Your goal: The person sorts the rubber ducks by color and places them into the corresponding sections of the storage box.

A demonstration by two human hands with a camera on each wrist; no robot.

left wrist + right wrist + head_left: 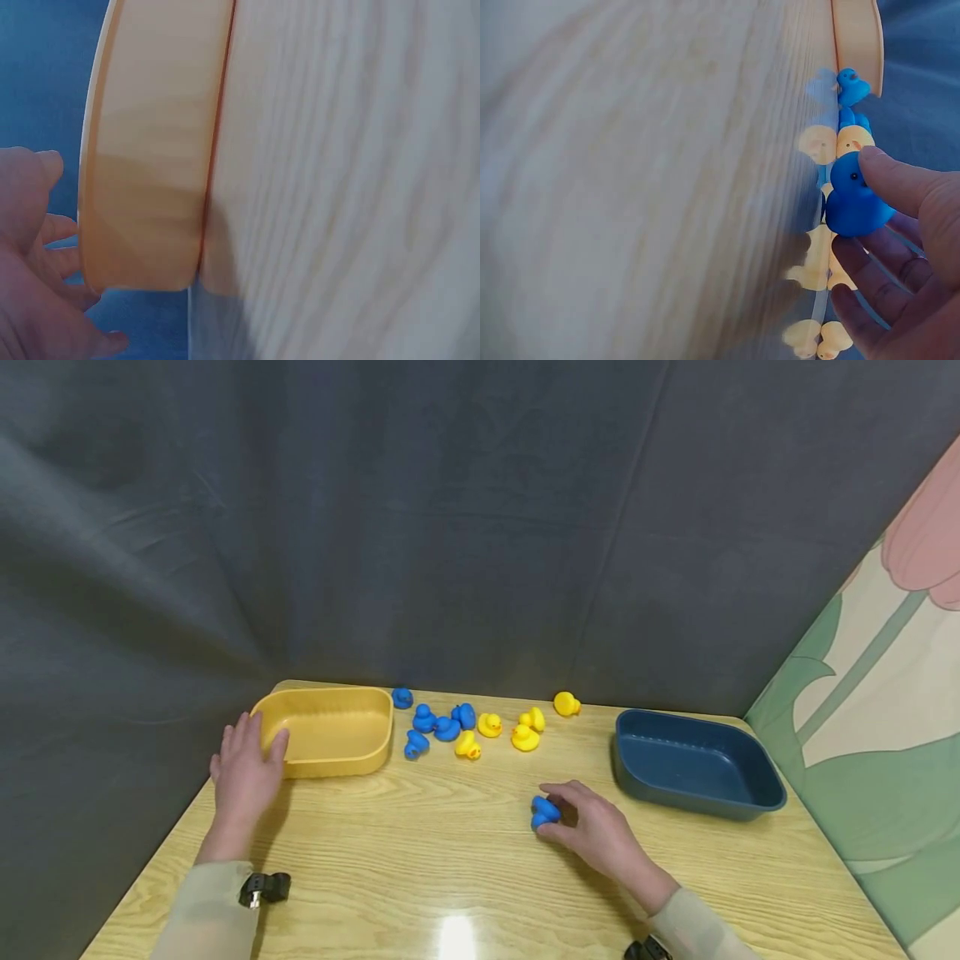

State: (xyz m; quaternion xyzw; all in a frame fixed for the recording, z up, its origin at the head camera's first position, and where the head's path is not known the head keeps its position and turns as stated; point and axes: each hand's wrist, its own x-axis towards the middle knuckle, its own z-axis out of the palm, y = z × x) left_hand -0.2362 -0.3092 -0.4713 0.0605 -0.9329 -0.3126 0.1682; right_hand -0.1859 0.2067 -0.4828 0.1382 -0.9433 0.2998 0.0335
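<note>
My left hand [247,768] rests at the left end of a yellow basin [375,764], fingers spread along its outer side and thumb over the near corner. In the left wrist view those fingers [64,261] show behind the basin's end wall. Over the middle right of the table, my right hand [596,831] pinches a blue rubber duck [543,812] between thumb and fingers. The right wrist view shows the thumb against the head of this duck [859,206], with the fingers below it.
Several blue ducks [447,728] lie just right of the yellow basin, with several yellow ducks [525,738] beside them. A dark blue basin [697,797] stands at the right on the wooden table [390,860]. A dark curtain [465,527] hangs behind.
</note>
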